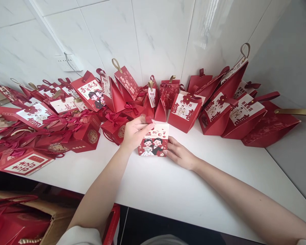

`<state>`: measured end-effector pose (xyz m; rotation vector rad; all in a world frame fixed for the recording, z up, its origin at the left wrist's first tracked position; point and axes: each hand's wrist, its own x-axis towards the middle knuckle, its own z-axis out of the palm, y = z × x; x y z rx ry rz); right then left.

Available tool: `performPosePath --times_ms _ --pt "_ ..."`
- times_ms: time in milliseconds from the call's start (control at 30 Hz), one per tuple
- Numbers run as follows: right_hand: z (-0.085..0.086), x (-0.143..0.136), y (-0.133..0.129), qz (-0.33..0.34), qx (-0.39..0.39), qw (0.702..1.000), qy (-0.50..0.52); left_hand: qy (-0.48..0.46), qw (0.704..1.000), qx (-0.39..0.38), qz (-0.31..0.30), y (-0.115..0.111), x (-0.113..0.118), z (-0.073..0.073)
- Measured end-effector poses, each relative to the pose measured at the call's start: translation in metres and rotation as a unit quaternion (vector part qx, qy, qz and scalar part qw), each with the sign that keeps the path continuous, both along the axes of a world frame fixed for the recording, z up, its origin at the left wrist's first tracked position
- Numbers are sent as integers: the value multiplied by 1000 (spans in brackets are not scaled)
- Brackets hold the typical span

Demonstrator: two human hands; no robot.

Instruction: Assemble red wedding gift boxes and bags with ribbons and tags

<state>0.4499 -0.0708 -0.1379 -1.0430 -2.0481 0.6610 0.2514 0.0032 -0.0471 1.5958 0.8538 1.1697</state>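
**Light card box held between 2 hands at the middle of the desk**

The small gift box (153, 140) stands on the white desk (168, 190), just in front of the long row of red gift boxes (183, 112) that lines the tiled wall (153, 34). Its front face shows a cartoon couple on a red and white print.

The left hand (135, 132) sits over the box's top left corner, fingers curled down over the upper edge and thumb on the near side, so this grip is closed lightly on the top flap. The right hand (180, 154) lies flatter, fingertips touching the lower right side of the box; its grip is mostly open and steadies the box rather than clasping it.

Judging by its look, the box is thin printed card, folded and hollow, so it should be very light and fairly stiff along its creases but easy to dent on the flat faces. The glossy print may be a little slippery. The safest holds would be the folded edges and corners, or the base, with gentle pressure only.

A cardboard carton (28, 217) with more red items sits below the desk edge at the lower left, and 1 boxed pack (24, 163) lies flat near that edge.
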Motion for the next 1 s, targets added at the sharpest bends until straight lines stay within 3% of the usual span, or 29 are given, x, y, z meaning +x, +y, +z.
performPosePath --times_ms 533,767,1000 --pt "1 0 -1 -2 -1 1000 5 15 999 31 18 2 -1 0" --pt "0 0 -1 -4 2 1000 12 26 999 28 -38 5 -4 2" --pt "1 0 -1 -4 1 1000 7 59 998 5 -35 7 -9 1"
